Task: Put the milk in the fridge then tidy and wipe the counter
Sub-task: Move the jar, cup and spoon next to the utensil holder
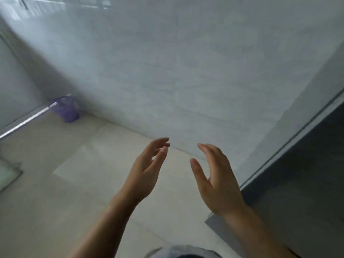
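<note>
My left hand (147, 170) and my right hand (217, 179) are raised side by side in front of me over a beige tiled floor. Their palms face each other and the fingers are spread, and neither holds anything. A dark grey surface with a pale edge (305, 164), perhaps the counter or an appliance, rises at the right, close to my right hand. No milk, fridge or cloth shows in this view. The picture is blurred.
A white tiled wall (186, 62) fills the view ahead. A purple bin (67, 109) stands in the far left corner, next to a metal floor rail (26, 121). A glass-like pane edge (9, 175) sits low at the left.
</note>
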{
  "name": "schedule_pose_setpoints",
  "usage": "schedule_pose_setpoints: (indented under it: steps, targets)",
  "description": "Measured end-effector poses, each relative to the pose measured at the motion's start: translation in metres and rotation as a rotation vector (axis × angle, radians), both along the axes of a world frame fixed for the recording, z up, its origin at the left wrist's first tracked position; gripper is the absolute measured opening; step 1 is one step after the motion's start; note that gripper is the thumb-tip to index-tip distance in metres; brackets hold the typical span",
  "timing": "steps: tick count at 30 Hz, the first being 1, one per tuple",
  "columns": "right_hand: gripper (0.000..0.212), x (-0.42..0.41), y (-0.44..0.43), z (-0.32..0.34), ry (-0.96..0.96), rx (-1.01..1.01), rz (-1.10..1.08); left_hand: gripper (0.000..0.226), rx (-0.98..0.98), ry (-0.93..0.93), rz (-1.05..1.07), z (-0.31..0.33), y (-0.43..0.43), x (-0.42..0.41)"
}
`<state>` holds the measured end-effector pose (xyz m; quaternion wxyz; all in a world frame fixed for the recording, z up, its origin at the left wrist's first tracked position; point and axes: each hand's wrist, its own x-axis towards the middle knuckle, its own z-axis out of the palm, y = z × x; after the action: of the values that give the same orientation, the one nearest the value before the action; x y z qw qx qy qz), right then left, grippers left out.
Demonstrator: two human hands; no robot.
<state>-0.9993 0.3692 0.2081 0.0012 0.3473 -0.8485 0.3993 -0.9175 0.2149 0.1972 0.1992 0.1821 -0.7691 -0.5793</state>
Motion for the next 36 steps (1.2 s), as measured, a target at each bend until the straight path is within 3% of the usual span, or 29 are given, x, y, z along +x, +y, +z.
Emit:
schedule_pose_setpoints:
  steps: [6, 13, 20, 26, 29, 33, 36]
  targets:
    - [0.063, 0.080, -0.062, -0.049, -0.287, 0.218, 0.384, 0.040, 0.161, -0.236, 0.287, -0.069, -0.026, 0.167]
    - [0.040, 0.169, -0.156, -0.076, -0.491, 0.365, 0.786, 0.032, 0.307, -0.297, 0.731, -0.093, -0.044, 0.320]
    - [0.049, 0.255, -0.233, -0.072, -0.516, 0.474, 1.117, 0.036, 0.435, -0.250, 1.096, -0.087, -0.038, 0.402]
    - [0.042, 0.305, -0.299, -0.075, -0.528, 0.561, 1.330, 0.034, 0.566, -0.214, 1.286, -0.092, -0.057, 0.436]
    - [0.036, 0.329, -0.342, -0.083, -0.508, 0.589, 1.380, 0.031, 0.597, -0.204, 1.332, -0.097, -0.084, 0.454]
    - [0.047, 0.360, -0.413, -0.092, -0.424, 0.594, 1.472, 0.039, 0.603, -0.180, 1.395, -0.100, -0.143, 0.476]
    - [0.047, 0.385, -0.469, -0.089, -0.382, 0.566, 1.523, 0.029, 0.618, -0.116, 1.438, -0.095, -0.192, 0.496]
